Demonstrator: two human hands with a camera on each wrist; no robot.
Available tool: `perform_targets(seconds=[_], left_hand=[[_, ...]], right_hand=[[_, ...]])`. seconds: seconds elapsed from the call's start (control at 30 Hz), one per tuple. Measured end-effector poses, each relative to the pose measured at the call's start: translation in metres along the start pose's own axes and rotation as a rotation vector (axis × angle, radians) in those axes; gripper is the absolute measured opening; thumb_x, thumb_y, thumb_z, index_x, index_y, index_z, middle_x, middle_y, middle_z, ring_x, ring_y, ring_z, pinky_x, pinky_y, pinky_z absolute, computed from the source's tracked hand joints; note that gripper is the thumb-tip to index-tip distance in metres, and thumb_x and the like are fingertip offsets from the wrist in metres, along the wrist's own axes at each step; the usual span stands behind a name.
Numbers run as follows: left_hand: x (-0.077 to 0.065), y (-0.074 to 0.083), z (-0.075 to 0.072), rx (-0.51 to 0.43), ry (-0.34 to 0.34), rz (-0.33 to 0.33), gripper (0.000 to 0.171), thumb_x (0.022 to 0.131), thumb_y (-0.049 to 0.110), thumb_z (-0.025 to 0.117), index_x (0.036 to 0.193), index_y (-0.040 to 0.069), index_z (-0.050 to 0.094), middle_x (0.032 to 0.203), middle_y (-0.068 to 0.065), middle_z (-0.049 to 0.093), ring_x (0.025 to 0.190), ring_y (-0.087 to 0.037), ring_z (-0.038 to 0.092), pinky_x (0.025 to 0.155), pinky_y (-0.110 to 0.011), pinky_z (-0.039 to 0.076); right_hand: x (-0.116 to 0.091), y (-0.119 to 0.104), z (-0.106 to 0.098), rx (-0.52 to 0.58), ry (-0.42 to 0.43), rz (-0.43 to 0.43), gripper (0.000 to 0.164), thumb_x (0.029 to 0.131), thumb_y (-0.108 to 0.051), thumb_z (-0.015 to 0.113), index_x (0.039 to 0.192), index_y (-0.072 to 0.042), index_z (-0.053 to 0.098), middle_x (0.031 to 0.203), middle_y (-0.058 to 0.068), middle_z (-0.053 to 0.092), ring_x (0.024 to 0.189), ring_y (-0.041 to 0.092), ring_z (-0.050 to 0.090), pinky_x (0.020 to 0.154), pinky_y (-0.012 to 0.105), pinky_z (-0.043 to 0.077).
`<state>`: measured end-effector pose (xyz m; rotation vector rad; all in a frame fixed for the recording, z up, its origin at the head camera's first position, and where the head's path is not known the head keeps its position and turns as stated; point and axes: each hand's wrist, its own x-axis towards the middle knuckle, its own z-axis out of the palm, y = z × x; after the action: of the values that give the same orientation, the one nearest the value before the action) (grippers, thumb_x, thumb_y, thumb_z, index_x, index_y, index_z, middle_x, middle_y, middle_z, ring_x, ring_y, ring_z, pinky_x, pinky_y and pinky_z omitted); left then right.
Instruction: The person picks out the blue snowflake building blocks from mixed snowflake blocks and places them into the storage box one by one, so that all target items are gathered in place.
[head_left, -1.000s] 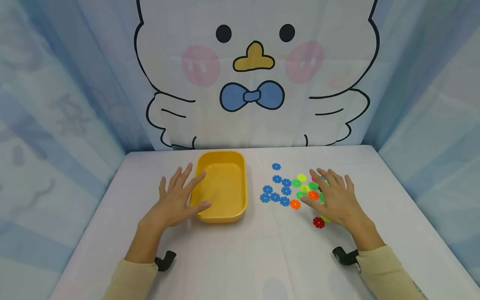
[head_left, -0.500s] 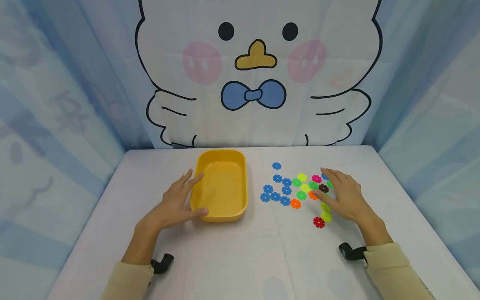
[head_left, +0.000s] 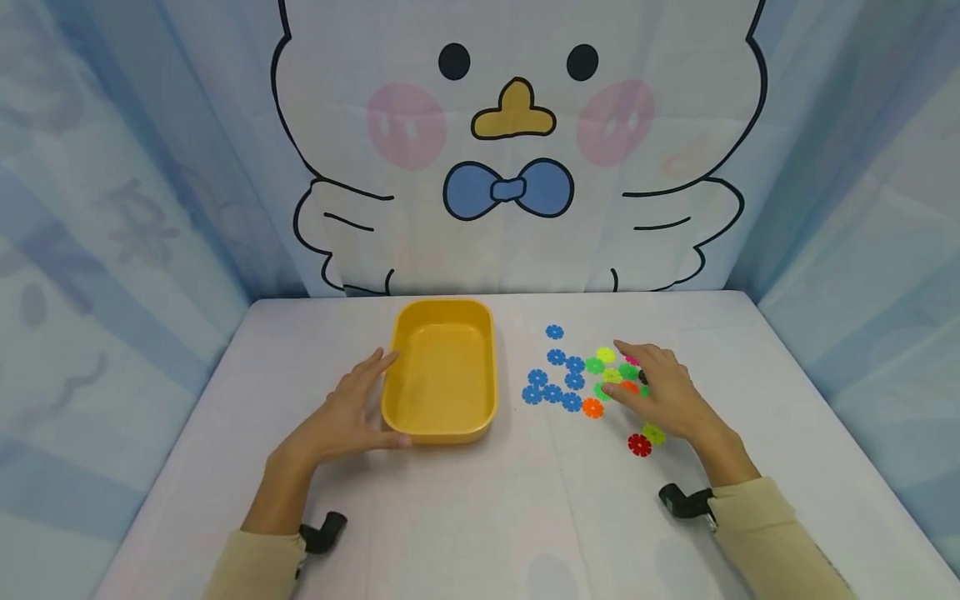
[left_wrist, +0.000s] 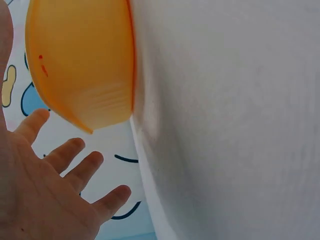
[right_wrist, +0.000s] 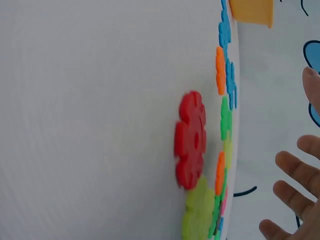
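A yellow plastic bin (head_left: 438, 375) stands at the table's middle left with nothing in it. My left hand (head_left: 337, 421) is at its left side, thumb near the front corner and fingers near the left rim; the left wrist view shows the fingers (left_wrist: 82, 170) spread below the bin's edge, and contact is unclear. My right hand (head_left: 667, 392) hovers with loosely extended fingers over flat, notched plastic discs, hiding some. Blue discs (head_left: 552, 393) cluster left of it, with green (head_left: 595, 365) and orange discs (head_left: 592, 407) beside its fingertips. A red disc (head_left: 639, 445) touches a yellow-green disc (head_left: 654, 434) nearer me.
A white cloth covers the table (head_left: 480, 517). Behind it hangs a curtain (head_left: 510, 250) with a cartoon face, and patterned blue curtains enclose both sides. Black devices (head_left: 684, 502) sit at both wrists.
My left hand has shifted slightly down and left along the bin. My right hand swung right, uncovering discs, then came back left over them. Bin and discs look unmoved.
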<state>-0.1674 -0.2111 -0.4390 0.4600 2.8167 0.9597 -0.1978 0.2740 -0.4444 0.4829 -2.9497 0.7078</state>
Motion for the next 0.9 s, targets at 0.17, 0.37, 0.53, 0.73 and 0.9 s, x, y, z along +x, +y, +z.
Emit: perform_targets(seconds=[0.17,0.37,0.53,0.73,0.9], left_hand=[[0.000,-0.005,-0.001,-0.026,0.011,0.010,0.126,0.067,0.058,0.092,0.165,0.033,0.017,0.172,-0.011,0.015,0.156,-0.042,0.019,0.117,-0.073,0.022],[0.001,-0.006,0.000,0.002,0.010,0.002,0.120,0.073,0.067,0.083,0.165,0.031,0.017,0.170,-0.010,0.025,0.154,-0.039,0.026,0.119,-0.075,0.008],[0.005,-0.006,0.002,0.018,0.012,0.008,0.118,0.075,0.067,0.081,0.165,0.029,0.016,0.172,-0.010,0.016,0.156,-0.041,0.020,0.118,-0.077,0.009],[0.013,-0.005,0.004,-0.002,0.010,0.034,0.115,0.075,0.062,0.084,0.165,0.028,0.019,0.174,-0.003,-0.007,0.158,-0.041,0.010,0.113,-0.082,0.013],[0.019,-0.004,0.002,-0.082,-0.017,0.073,0.116,0.073,0.053,0.090,0.164,0.022,0.024,0.173,-0.005,-0.011,0.158,-0.040,0.007,0.117,-0.073,0.021]], right_hand=[[0.005,-0.008,0.015,0.034,-0.032,-0.043,0.078,0.092,-0.046,0.074,0.153,-0.009,0.045,0.148,0.019,0.052,0.137,0.043,0.042,0.109,0.072,0.035],[0.009,-0.014,0.022,0.036,-0.021,-0.085,0.075,0.087,-0.044,0.080,0.148,-0.010,0.052,0.140,0.016,0.057,0.131,0.039,0.046,0.108,0.069,0.038],[0.012,-0.015,0.024,0.024,-0.046,-0.084,0.074,0.083,-0.044,0.084,0.144,-0.012,0.057,0.135,0.014,0.060,0.125,0.036,0.048,0.104,0.065,0.040],[0.013,-0.017,0.025,0.023,-0.080,-0.067,0.071,0.081,-0.040,0.087,0.140,-0.011,0.061,0.123,0.011,0.067,0.125,0.035,0.050,0.101,0.066,0.041],[0.015,-0.019,0.026,0.019,-0.087,-0.086,0.071,0.081,-0.040,0.087,0.140,-0.012,0.061,0.120,0.009,0.068,0.125,0.035,0.050,0.101,0.065,0.045]])
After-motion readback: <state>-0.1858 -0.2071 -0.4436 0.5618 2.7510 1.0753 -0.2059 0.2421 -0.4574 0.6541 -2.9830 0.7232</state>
